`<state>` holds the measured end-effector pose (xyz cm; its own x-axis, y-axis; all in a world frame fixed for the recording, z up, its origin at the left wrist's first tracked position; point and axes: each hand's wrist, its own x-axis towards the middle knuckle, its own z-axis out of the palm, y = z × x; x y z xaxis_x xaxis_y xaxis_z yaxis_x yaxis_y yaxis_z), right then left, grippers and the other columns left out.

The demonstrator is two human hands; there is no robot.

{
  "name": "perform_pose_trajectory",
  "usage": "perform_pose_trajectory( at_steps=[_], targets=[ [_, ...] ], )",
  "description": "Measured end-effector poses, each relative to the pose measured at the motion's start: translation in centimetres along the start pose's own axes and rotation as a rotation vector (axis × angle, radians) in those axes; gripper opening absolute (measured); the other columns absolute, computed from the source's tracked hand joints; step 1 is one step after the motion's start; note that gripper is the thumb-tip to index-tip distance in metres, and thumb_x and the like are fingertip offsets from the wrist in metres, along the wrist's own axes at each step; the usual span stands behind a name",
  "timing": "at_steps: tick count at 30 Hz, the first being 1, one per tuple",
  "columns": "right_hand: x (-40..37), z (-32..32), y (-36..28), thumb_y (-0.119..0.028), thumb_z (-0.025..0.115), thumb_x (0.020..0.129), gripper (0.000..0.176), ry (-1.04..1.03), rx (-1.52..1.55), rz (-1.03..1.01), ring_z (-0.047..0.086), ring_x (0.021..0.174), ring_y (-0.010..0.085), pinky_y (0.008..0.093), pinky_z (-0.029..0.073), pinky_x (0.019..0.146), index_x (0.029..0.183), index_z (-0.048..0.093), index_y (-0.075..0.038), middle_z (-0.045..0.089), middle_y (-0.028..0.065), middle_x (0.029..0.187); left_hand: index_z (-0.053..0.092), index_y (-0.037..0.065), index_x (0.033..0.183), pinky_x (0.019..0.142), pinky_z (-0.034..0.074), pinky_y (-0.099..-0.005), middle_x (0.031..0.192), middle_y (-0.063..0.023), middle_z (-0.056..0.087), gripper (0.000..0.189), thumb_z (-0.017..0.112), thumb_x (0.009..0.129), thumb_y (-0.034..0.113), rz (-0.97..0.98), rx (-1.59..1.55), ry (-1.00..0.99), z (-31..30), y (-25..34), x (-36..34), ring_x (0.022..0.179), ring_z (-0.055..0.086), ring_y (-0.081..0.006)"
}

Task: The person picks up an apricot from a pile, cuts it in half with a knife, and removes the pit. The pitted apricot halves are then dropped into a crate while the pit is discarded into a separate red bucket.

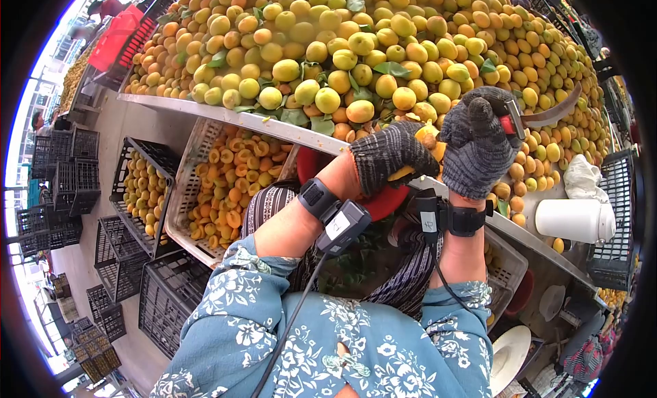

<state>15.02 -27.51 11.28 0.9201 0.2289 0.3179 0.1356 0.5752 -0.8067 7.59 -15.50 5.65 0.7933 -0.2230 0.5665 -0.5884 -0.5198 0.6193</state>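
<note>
Both my hands wear dark grey knitted gloves and work over the front edge of the sorting table [226, 113]. My left hand [387, 157] is closed around a cut apricot [428, 135], whose orange flesh shows at the fingertips. A second bit of orange shows under the fingers. Wrapped in the fist of my right hand [475, 141] is a curved knife [558, 112] with a red handle, its blade pointing right, away from the fruit. The two hands nearly meet at the cut apricot. Just beyond them lies a large heap of whole apricots [359, 110] with some green leaves.
A white crate [179, 193] of apricot halves stands below the table at left, beside black crates [179, 295]. At right, a white canister [575, 219] and a cloth [583, 179] sit on the table near another black crate [611, 220]. A red bowl [387, 203] is below my hands.
</note>
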Motion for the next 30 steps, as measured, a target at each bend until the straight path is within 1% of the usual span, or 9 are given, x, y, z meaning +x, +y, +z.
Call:
perform_pose_trajectory(
  at_steps=[2, 5, 9, 11, 16, 20, 23, 26, 30],
  targets=[
    [0.0, 0.1, 0.2, -0.009, 0.073, 0.074, 0.016, 0.008, -0.021, 0.002, 0.047, 0.046, 0.0089, 0.0209, 0.036, 0.042, 0.083, 0.063, -0.002, 0.055, 0.0009, 0.063, 0.069, 0.015, 0.090, 0.079, 0.048, -0.0380, 0.098, -0.0089, 0.063, 0.014, 0.058, 0.085, 0.009, -0.148, 0.000, -0.215, -1.2, 0.8, 0.2, 0.089, 0.060, -0.0309],
    [0.1, -0.2, 0.5, -0.010, 0.074, 0.075, 0.016, 0.037, -0.045, -0.025, 0.046, 0.045, 0.0085, 0.0208, 0.035, 0.041, 0.084, 0.063, -0.002, 0.054, 0.0004, 0.062, 0.068, 0.014, 0.095, 0.081, 0.048, -0.0374, 0.103, -0.0079, 0.063, 0.016, 0.059, 0.084, 0.007, -0.141, 0.020, -0.244, -1.6, 1.1, -0.1, 0.093, 0.060, -0.0299],
    [0.5, -1.3, 0.7, -0.013, 0.073, 0.079, 0.016, -0.017, 0.140, 0.097, 0.047, 0.044, 0.0099, 0.0221, 0.037, 0.040, 0.085, 0.061, -0.003, 0.054, 0.0017, 0.061, 0.068, 0.013, 0.097, 0.085, 0.047, -0.0362, 0.108, -0.0071, 0.062, 0.018, 0.062, 0.082, 0.005, -0.093, 0.075, -0.126, -1.0, 0.8, -1.4, 0.096, 0.061, -0.0268],
    [0.6, -1.5, 0.8, -0.014, 0.072, 0.080, 0.016, -0.057, 0.207, 0.131, 0.046, 0.043, 0.0105, 0.0227, 0.037, 0.039, 0.086, 0.061, -0.004, 0.053, 0.0022, 0.060, 0.068, 0.011, 0.099, 0.088, 0.046, -0.0352, 0.111, -0.0072, 0.061, 0.020, 0.065, 0.081, 0.004, -0.154, -0.198, -0.076, -0.8, 0.3, -1.8, 0.097, 0.061, -0.0248],
    [0.5, -1.6, 0.6, -0.016, 0.072, 0.081, 0.018, 0.057, 0.145, 0.063, 0.046, 0.041, 0.0120, 0.0243, 0.038, 0.038, 0.086, 0.060, -0.004, 0.051, 0.0026, 0.059, 0.069, 0.011, 0.098, 0.089, 0.045, -0.0346, 0.103, -0.0063, 0.064, 0.020, 0.066, 0.080, 0.003, -0.154, -0.074, -0.156, -1.5, 1.3, -1.3, 0.098, 0.060, -0.0243],
    [0.3, -1.7, 0.5, -0.015, 0.073, 0.080, 0.019, 0.004, 0.180, 0.086, 0.047, 0.042, 0.0126, 0.0244, 0.039, 0.039, 0.086, 0.060, -0.003, 0.052, 0.0033, 0.059, 0.070, 0.013, 0.092, 0.089, 0.045, -0.0349, 0.096, -0.0065, 0.066, 0.015, 0.066, 0.080, 0.005, -0.236, -0.069, -0.253, -1.2, 1.1, -0.8, 0.100, 0.059, -0.0264],
    [-0.2, -1.1, 0.4, -0.013, 0.073, 0.079, 0.018, 0.026, 0.162, 0.080, 0.048, 0.042, 0.0126, 0.0239, 0.038, 0.039, 0.086, 0.060, -0.003, 0.053, 0.0037, 0.060, 0.070, 0.014, 0.089, 0.088, 0.045, -0.0354, 0.098, -0.0081, 0.065, 0.012, 0.065, 0.079, 0.007, -0.167, 0.016, -0.139, -1.4, 1.5, -0.9, 0.099, 0.059, -0.0279],
    [-0.3, -0.9, 0.2, -0.011, 0.073, 0.078, 0.018, 0.028, 0.107, 0.072, 0.047, 0.042, 0.0120, 0.0236, 0.038, 0.039, 0.087, 0.060, -0.002, 0.053, 0.0035, 0.060, 0.070, 0.014, 0.089, 0.088, 0.046, -0.0354, 0.098, -0.0088, 0.065, 0.013, 0.065, 0.079, 0.008, -0.185, -0.054, -0.119, -1.4, 1.9, -0.9, 0.099, 0.059, -0.0277],
    [-0.5, -1.0, 0.1, -0.011, 0.072, 0.078, 0.016, -0.001, 0.046, 0.059, 0.047, 0.042, 0.0111, 0.0233, 0.037, 0.038, 0.086, 0.060, -0.003, 0.053, 0.0025, 0.059, 0.071, 0.015, 0.091, 0.089, 0.046, -0.0355, 0.100, -0.0097, 0.065, 0.015, 0.066, 0.078, 0.007, -0.147, 0.009, -0.198, -0.8, 1.1, -0.8, 0.099, 0.059, -0.0284]
  ],
)
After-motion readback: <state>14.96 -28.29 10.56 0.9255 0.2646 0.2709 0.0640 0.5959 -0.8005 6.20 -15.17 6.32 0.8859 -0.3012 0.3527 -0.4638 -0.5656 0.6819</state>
